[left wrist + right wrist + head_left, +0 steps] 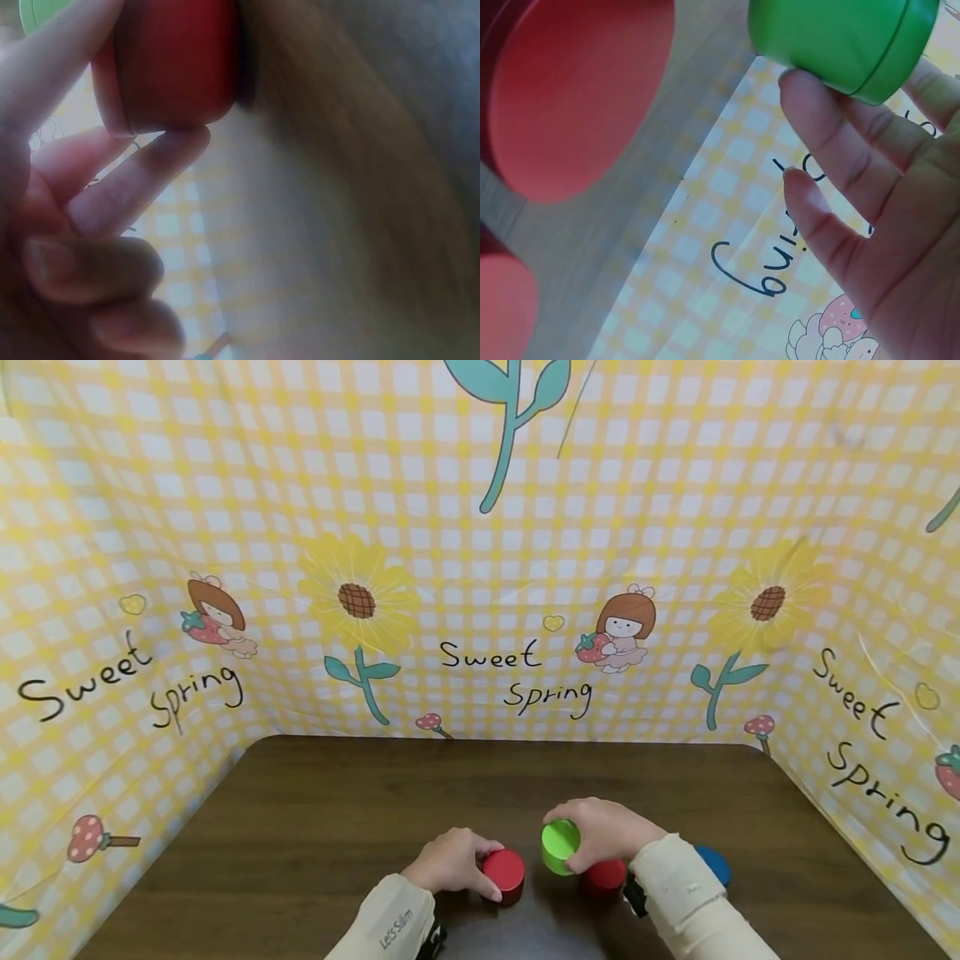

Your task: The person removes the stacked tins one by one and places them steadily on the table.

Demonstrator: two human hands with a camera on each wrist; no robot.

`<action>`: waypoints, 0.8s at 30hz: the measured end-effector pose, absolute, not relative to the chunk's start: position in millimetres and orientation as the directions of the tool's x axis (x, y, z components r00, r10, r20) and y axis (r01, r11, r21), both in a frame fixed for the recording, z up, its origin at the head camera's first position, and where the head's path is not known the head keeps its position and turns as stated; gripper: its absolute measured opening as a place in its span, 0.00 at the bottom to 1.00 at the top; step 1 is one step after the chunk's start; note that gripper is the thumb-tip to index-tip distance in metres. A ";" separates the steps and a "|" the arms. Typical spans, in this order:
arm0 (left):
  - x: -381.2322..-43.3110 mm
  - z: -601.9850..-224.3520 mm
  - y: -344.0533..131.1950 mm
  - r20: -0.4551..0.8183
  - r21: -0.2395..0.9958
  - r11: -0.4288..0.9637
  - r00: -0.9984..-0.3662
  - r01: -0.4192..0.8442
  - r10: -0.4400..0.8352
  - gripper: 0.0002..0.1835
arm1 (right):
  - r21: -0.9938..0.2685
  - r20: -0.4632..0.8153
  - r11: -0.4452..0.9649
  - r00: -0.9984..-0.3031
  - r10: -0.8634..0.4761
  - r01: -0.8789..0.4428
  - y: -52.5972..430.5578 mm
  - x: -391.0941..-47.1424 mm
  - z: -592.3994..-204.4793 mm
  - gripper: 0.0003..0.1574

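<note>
My left hand [452, 860] grips a red round lidded container [504, 872] between thumb and fingers, low over the tabletop. In the left wrist view, two fingertips touch the side of this red container [176, 60], while the other fingers curl below it. To its right, my right hand [611, 831] holds a green round lidded container [561, 845] raised above the table. The right wrist view shows fingers against the side of the green container [832, 45]. A second red container [604, 877] stands under the right hand, partly hidden by it.
Beyond my right wrist lies a blue round object [714, 865], partly covered by the sleeve. The dark wooden table [360, 785] is bordered at the back and both sides by a yellow checked cloth [465, 568] with printed flowers and lettering.
</note>
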State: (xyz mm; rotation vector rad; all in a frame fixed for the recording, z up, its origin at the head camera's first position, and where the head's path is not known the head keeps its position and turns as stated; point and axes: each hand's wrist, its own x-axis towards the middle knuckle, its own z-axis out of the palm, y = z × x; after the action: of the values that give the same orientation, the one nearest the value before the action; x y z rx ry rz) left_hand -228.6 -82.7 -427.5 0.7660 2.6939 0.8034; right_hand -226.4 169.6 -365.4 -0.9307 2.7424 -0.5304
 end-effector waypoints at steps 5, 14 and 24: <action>-228.8 -428.3 -83.8 -0.049 0.540 0.721 -0.839 0.434 0.541 0.30 | -0.379 -0.051 0.735 -0.780 -0.624 -0.563 173.2 -226.3 -365.6 0.30; -228.0 -427.4 -82.7 -0.053 0.551 0.715 -0.837 0.430 0.545 0.30 | -0.367 -0.050 0.747 -0.791 -0.610 -0.554 180.6 -223.9 -364.5 0.31; -227.6 -426.9 -81.7 -0.059 0.547 0.720 -0.839 0.426 0.542 0.30 | -0.362 -0.023 0.740 -0.788 -0.616 -0.568 191.1 -221.1 -364.4 0.30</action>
State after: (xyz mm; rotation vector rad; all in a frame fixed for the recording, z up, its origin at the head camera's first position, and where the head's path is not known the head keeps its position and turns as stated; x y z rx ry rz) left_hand -227.6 -81.7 -426.9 0.7731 2.7101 0.7833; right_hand -221.1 191.1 -364.4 -0.9569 2.7973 -0.5124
